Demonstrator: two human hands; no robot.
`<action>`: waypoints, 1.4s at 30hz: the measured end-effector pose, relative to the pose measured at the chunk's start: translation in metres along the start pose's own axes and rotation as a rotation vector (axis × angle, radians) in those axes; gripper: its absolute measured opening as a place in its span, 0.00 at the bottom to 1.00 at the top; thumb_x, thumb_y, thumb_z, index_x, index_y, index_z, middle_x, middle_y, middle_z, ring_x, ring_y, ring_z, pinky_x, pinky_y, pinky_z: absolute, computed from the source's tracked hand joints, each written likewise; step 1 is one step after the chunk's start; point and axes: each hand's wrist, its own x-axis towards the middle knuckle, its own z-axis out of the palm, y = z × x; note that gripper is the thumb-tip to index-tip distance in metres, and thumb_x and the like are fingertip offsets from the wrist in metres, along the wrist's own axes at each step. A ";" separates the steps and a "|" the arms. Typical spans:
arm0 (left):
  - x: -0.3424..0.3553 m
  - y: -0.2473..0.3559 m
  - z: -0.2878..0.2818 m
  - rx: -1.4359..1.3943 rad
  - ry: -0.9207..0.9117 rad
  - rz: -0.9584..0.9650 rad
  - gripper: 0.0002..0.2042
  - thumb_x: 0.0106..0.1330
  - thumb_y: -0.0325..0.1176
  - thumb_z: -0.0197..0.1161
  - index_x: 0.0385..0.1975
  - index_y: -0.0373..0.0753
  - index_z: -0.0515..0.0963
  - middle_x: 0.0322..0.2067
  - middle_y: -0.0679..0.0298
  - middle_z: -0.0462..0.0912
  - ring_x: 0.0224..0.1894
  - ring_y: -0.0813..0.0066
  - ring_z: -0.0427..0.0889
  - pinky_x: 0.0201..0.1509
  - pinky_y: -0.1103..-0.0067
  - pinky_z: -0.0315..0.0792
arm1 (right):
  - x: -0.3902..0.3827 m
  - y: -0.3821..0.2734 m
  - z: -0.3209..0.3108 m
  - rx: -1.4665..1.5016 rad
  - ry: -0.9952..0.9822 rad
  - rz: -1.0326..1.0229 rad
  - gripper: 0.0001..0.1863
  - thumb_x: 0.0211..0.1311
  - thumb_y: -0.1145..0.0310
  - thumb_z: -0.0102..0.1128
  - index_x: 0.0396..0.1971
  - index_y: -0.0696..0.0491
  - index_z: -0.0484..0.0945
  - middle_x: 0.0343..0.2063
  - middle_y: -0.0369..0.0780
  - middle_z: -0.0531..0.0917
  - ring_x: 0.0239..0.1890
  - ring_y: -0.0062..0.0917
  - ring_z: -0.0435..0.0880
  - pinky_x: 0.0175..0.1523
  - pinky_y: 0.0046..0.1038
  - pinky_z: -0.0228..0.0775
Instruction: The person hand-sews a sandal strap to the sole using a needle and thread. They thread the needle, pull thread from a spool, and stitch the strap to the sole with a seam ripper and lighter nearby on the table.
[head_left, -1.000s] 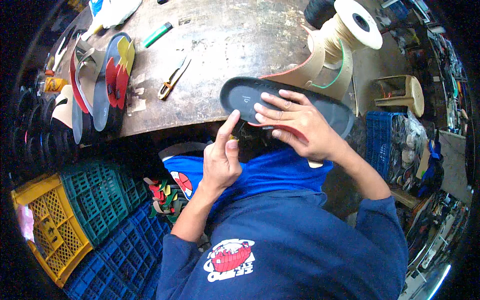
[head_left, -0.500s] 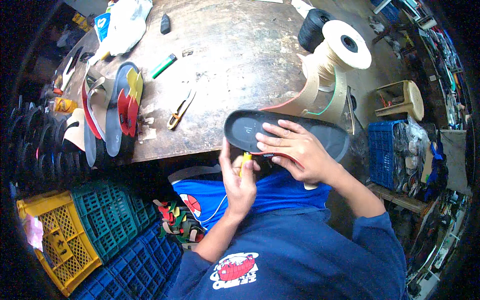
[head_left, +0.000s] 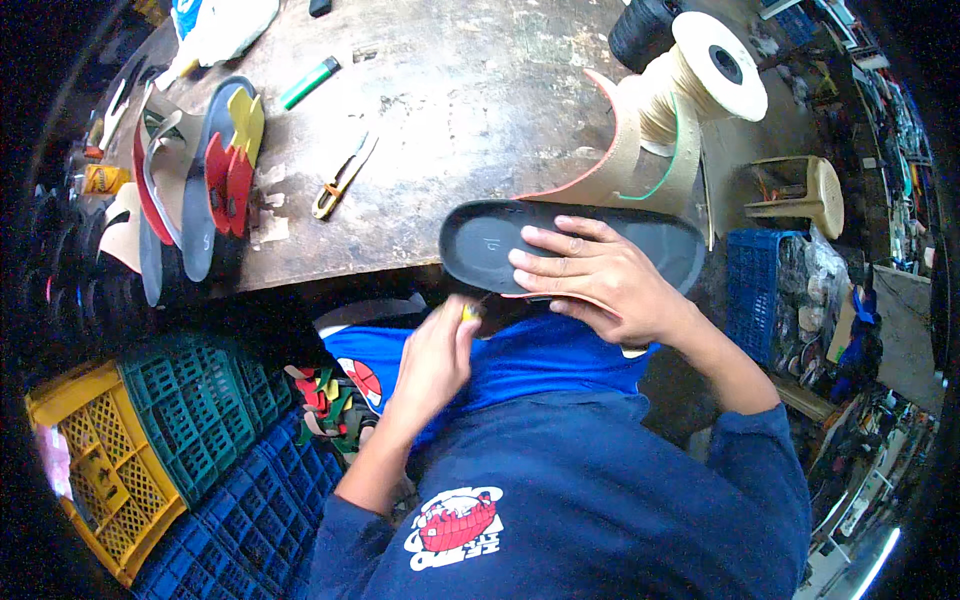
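Observation:
A black sandal sole [head_left: 478, 248] with pale marks on its heel lies at the table's front edge, partly overhanging it. My right hand [head_left: 600, 280] grips it, fingers over its top and thumb at the near edge, where a strap edge shows below. In my left hand [head_left: 437, 350], closed near the sole's heel end, is a small yellow-handled tool [head_left: 469, 313]; its tip is too blurred to make out. Beyond the sole, beige straps curve up, one with a red edge [head_left: 590, 175] and one with a green edge [head_left: 668, 172].
A white thread spool [head_left: 705, 75] and a black one [head_left: 640, 35] stand at the back right. Small orange-handled snips [head_left: 335, 190] and a green lighter [head_left: 310, 83] lie left of centre. Sandal parts [head_left: 200, 190] hang over the left edge. Plastic crates [head_left: 190, 430] stand lower left.
My left hand has drawn back from the sole's near edge, down and to the left, with the yellow-handled tool. My right hand keeps its hold. The whole view has shifted slightly.

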 end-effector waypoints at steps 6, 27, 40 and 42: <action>0.038 -0.060 0.076 0.001 0.012 0.063 0.10 0.62 0.20 0.53 0.41 0.31 0.80 0.37 0.41 0.82 0.41 0.40 0.81 0.47 0.58 0.75 | -0.003 0.000 0.010 -0.014 0.053 -0.006 0.23 0.61 0.64 0.63 0.58 0.46 0.78 0.63 0.37 0.76 0.70 0.32 0.67 0.74 0.43 0.52; 0.041 0.034 0.034 -0.502 0.444 0.142 0.09 0.75 0.29 0.44 0.51 0.34 0.64 0.31 0.64 0.72 0.27 0.81 0.71 0.31 0.82 0.66 | -0.004 -0.001 0.016 -0.029 0.243 -0.012 0.18 0.69 0.60 0.54 0.54 0.51 0.80 0.60 0.39 0.78 0.69 0.33 0.68 0.75 0.42 0.52; -0.012 0.027 -0.014 -0.678 0.030 -0.225 0.26 0.73 0.27 0.47 0.72 0.38 0.60 0.25 0.67 0.73 0.21 0.81 0.69 0.27 0.84 0.65 | -0.008 0.006 0.011 -0.042 0.154 -0.091 0.19 0.67 0.61 0.56 0.56 0.51 0.78 0.61 0.38 0.77 0.70 0.33 0.67 0.75 0.42 0.52; -0.021 0.017 -0.011 -0.415 0.186 -0.036 0.18 0.79 0.42 0.44 0.32 0.34 0.71 0.21 0.60 0.68 0.24 0.69 0.71 0.30 0.70 0.65 | -0.009 0.009 0.011 -0.030 0.110 -0.137 0.20 0.67 0.61 0.55 0.56 0.49 0.78 0.62 0.38 0.76 0.70 0.32 0.67 0.75 0.41 0.52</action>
